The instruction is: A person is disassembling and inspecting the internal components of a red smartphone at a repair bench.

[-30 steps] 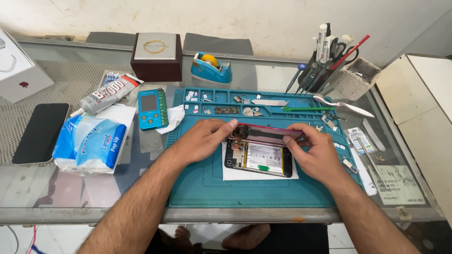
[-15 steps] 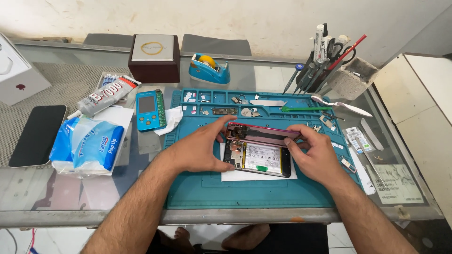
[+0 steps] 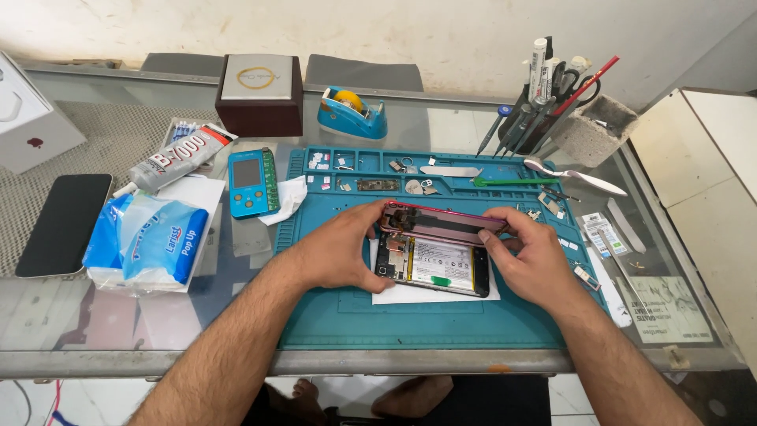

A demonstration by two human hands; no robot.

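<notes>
Opened phone w/ exposed battery on teal silicone mat; pink-edged back cover tilted up, pinched btwn left hand & right hand fingers.

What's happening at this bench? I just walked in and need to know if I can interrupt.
A person is working on an opened phone that lies on white paper on a teal repair mat. The left hand and right hand grip the ends of its pinkish back cover, lifted along one edge, exposing the battery. Small parts sit in the mat's tray compartments.
</notes>
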